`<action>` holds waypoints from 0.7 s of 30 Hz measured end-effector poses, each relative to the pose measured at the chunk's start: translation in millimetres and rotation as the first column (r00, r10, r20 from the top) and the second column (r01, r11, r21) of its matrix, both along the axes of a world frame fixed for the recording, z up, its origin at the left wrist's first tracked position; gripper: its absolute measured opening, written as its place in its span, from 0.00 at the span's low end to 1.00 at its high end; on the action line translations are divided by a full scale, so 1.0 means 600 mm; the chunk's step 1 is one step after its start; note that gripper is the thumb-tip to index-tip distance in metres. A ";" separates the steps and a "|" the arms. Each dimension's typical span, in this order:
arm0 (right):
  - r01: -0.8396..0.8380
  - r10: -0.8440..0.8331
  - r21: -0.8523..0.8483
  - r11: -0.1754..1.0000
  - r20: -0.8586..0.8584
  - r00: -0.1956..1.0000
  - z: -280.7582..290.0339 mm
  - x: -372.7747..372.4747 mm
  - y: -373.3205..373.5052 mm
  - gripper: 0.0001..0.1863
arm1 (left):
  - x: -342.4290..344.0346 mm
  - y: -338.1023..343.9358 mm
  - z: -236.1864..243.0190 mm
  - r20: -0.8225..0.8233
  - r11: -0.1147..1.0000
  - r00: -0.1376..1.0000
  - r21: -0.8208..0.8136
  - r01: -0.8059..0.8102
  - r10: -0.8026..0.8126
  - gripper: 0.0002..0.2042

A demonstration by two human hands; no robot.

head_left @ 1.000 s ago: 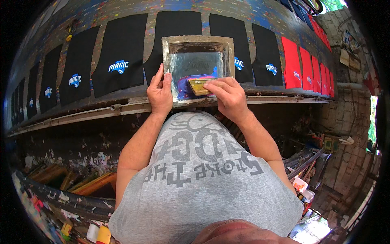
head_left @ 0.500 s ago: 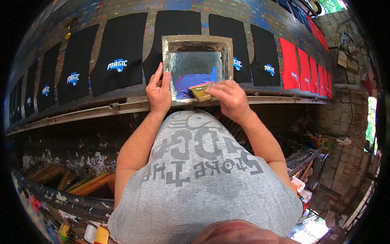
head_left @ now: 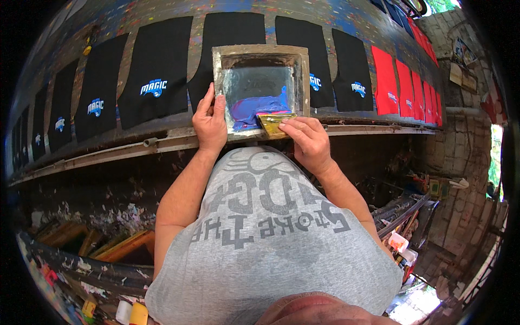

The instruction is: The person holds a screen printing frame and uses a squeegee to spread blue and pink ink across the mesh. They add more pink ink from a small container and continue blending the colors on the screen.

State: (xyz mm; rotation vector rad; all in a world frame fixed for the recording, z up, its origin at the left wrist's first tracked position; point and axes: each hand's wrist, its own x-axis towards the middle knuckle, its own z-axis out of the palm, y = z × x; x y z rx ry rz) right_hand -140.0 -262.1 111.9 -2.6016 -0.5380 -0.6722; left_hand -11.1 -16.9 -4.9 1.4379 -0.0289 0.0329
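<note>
Looking down in the head view: at the middle, near the close edge of a long, dark, paint-flecked table (head_left: pixel 116 24), a square, deep-sided screen frame of weathered grey-brown wood (head_left: pixel 260 50), lying over a matte black fabric panel (head_left: pixel 235 27). Clasped at its left side by the left hand (head_left: pixel 210 124), with thumb on the rim and fingers along the outer face. Pinched between thumb and fingers of the right hand (head_left: pixel 311 143): a short, yellow-brown, block-shaped squeegee with a dark edge and a pink smear (head_left: pixel 274 128), in the near right part of the frame, partly over the near rim. Held by its right end, so reaching leftward from the grip, long axis roughly left to right, dark edge facing away from the body.

Just beyond and to the left of that edge, touching or nearly so, a thick, glossy pool of blue-violet ink (head_left: pixel 257 106), spread across the near half of the frame's inside; nearer to the squeegee than to the left fingers, with the frame's left side between. To either side along the table, more black panels with blue-and-white prints (head_left: pixel 160 59); farther right, bright red fabric panels (head_left: pixel 384 81).
</note>
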 end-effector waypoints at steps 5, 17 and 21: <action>0.016 -0.017 0.035 0.999 0.008 1.000 -0.005 0.015 0.023 0.24 | -0.001 -0.001 0.003 0.007 1.000 1.000 -0.024 -0.011 0.011 0.25; -0.052 0.053 0.021 0.998 -0.049 0.997 -0.002 0.016 0.031 0.26 | -0.001 0.000 -0.001 0.014 1.000 1.000 -0.016 -0.002 0.002 0.24; -0.037 0.037 0.005 0.999 -0.042 0.998 0.010 0.026 0.022 0.22 | 0.000 0.001 -0.001 0.043 1.000 0.999 -0.009 0.000 0.000 0.25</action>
